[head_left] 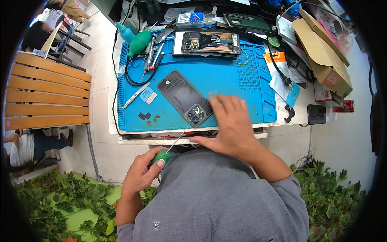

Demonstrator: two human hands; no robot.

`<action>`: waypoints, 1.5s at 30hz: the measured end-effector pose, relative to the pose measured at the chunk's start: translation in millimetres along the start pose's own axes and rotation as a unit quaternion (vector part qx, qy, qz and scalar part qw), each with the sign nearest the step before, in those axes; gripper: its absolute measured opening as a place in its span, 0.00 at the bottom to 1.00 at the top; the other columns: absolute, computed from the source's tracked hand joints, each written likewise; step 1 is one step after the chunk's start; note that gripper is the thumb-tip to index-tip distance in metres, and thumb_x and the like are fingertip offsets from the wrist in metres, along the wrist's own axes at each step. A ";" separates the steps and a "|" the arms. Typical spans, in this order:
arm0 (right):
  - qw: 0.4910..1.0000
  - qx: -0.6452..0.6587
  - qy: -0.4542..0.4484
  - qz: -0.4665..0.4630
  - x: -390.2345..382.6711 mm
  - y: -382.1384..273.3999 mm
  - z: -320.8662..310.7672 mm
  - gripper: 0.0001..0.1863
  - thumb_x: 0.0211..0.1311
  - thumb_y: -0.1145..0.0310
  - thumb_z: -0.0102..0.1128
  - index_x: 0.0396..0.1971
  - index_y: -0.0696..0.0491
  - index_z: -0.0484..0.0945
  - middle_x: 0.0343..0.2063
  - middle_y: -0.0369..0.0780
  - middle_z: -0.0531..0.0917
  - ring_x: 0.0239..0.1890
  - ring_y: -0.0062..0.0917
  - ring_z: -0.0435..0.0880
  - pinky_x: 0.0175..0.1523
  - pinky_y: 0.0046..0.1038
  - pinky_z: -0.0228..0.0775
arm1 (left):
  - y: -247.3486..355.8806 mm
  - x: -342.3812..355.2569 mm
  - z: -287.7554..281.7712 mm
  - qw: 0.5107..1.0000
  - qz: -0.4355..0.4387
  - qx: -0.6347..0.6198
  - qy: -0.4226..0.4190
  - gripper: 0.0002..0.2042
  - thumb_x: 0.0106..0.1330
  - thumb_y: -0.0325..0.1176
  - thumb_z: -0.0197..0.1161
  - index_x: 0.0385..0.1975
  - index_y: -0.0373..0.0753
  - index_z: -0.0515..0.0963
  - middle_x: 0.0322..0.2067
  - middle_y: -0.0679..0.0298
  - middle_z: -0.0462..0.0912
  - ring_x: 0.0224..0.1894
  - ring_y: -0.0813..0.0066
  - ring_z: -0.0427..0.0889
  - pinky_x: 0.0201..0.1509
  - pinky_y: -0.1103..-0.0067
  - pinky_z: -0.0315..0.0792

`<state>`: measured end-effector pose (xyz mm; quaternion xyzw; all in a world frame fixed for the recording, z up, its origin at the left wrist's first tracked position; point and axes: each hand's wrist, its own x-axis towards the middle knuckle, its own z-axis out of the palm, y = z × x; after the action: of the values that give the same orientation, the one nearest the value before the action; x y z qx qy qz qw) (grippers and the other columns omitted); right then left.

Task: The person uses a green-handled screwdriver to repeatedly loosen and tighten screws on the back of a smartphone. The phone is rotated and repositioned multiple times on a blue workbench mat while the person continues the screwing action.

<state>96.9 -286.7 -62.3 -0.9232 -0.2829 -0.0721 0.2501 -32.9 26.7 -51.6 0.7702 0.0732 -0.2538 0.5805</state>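
Observation:
My left hand (146, 168) is closed round a green-handled tool with a long thin metal shaft (175, 141), like a screwdriver. The shaft slants up to the right, its tip by the camera end of a dark phone back cover (181, 94). That cover lies tilted on a blue repair mat (137, 117), with several camera rings at its lower right. My right hand (231, 127) is slightly blurred, its thumb spread from the fingers. Its fingertips are at the cover's right edge; whether they touch I cannot tell. Small black pieces (144, 116) lie left of the cover.
An opened phone (210, 43) lies at the mat's back. White tweezers (135, 96), a green air blower (139, 42) and screwdrivers are on the left. Right are a plastic bag (282, 78), cables and a cardboard box (318, 56). A wooden slatted bench (48, 90) stands left.

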 end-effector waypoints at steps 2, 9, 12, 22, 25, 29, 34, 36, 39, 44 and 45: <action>1.000 0.007 -0.013 0.008 6.7 -4.3 18.2 0.56 0.53 0.39 0.87 0.74 0.62 0.76 0.57 0.49 0.80 0.59 0.44 0.77 0.67 0.47 0.66 | -0.5 2.5 -0.4 1.000 0.000 -0.006 0.001 0.19 0.85 0.38 0.65 0.68 0.33 0.83 0.31 0.66 0.85 0.27 0.81 0.80 0.33 0.77 0.74; 0.999 0.043 0.028 -0.002 12.0 -6.7 29.1 0.51 0.51 0.47 0.87 0.71 0.62 0.78 0.54 0.48 0.79 0.56 0.41 0.75 0.63 0.45 0.64 | -0.8 -0.1 0.5 1.000 -0.002 -0.017 0.008 0.20 0.86 0.36 0.62 0.69 0.31 0.81 0.32 0.65 0.85 0.26 0.83 0.78 0.30 0.80 0.72; 0.998 0.039 0.042 -0.002 12.6 -6.0 30.6 0.49 0.51 0.50 0.86 0.70 0.62 0.78 0.54 0.48 0.79 0.56 0.41 0.76 0.62 0.45 0.64 | -1.0 -1.1 -0.9 1.000 0.000 -0.023 0.017 0.20 0.86 0.36 0.61 0.69 0.29 0.80 0.33 0.65 0.85 0.25 0.84 0.77 0.29 0.80 0.69; 0.998 0.061 0.020 -0.007 9.9 1.3 28.3 0.54 0.48 0.51 0.88 0.73 0.62 0.77 0.57 0.49 0.79 0.58 0.43 0.77 0.64 0.45 0.66 | 7.8 -0.5 0.8 1.000 0.011 0.023 0.003 0.20 0.84 0.36 0.63 0.66 0.28 0.84 0.29 0.64 0.84 0.24 0.82 0.77 0.29 0.78 0.72; 0.998 0.068 0.012 -0.008 11.6 3.8 25.8 0.54 0.48 0.51 0.88 0.74 0.63 0.77 0.57 0.49 0.79 0.58 0.43 0.77 0.64 0.45 0.66 | 13.6 0.2 1.8 0.999 0.005 0.035 0.006 0.20 0.84 0.37 0.64 0.66 0.28 0.84 0.28 0.65 0.84 0.24 0.81 0.77 0.29 0.77 0.73; 0.997 0.079 0.001 -0.005 13.6 7.5 25.4 0.52 0.50 0.51 0.87 0.73 0.63 0.78 0.56 0.49 0.79 0.57 0.42 0.77 0.62 0.44 0.65 | 17.3 1.0 0.1 0.998 -0.002 0.056 0.010 0.21 0.84 0.38 0.65 0.66 0.28 0.85 0.27 0.65 0.83 0.23 0.82 0.77 0.29 0.77 0.72; 0.997 0.080 -0.005 -0.005 14.2 9.0 25.5 0.50 0.51 0.51 0.87 0.72 0.62 0.80 0.56 0.48 0.79 0.57 0.41 0.77 0.60 0.44 0.65 | 27.3 2.3 -2.5 0.996 -0.040 0.076 0.007 0.20 0.83 0.42 0.67 0.64 0.33 0.86 0.28 0.57 0.87 0.28 0.71 0.83 0.36 0.70 0.76; 0.997 0.079 -0.006 -0.005 14.8 8.4 24.1 0.49 0.52 0.52 0.86 0.72 0.63 0.80 0.55 0.48 0.79 0.56 0.41 0.76 0.60 0.44 0.65 | 27.0 3.4 -3.4 0.996 -0.045 0.080 0.004 0.20 0.84 0.42 0.67 0.64 0.33 0.86 0.28 0.58 0.87 0.28 0.71 0.84 0.36 0.70 0.76; 0.997 0.073 -0.005 -0.008 16.1 7.0 23.1 0.48 0.52 0.52 0.85 0.71 0.64 0.79 0.53 0.48 0.79 0.55 0.41 0.76 0.60 0.44 0.65 | 26.3 4.3 -4.2 0.995 -0.046 0.083 0.002 0.20 0.84 0.42 0.66 0.64 0.34 0.86 0.28 0.58 0.87 0.28 0.70 0.84 0.36 0.69 0.77; 0.998 0.064 0.003 -0.009 16.1 6.4 27.0 0.49 0.48 0.52 0.86 0.70 0.63 0.80 0.53 0.48 0.78 0.54 0.41 0.76 0.58 0.44 0.65 | 23.6 5.1 -3.0 0.996 -0.048 0.075 0.007 0.20 0.84 0.42 0.66 0.64 0.34 0.86 0.27 0.57 0.87 0.27 0.68 0.86 0.36 0.69 0.77; 0.998 0.064 0.005 -0.011 16.6 5.9 26.8 0.49 0.50 0.52 0.85 0.69 0.64 0.80 0.52 0.47 0.78 0.54 0.40 0.76 0.58 0.44 0.65 | 24.2 5.0 -2.7 0.996 -0.052 0.071 0.008 0.20 0.84 0.42 0.66 0.64 0.34 0.86 0.27 0.57 0.87 0.27 0.68 0.86 0.36 0.69 0.77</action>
<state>113.8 -269.4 -83.5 -0.9018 -0.2957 -0.0609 0.3093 -17.9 20.7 -32.8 0.8067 0.0992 -0.2824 0.5096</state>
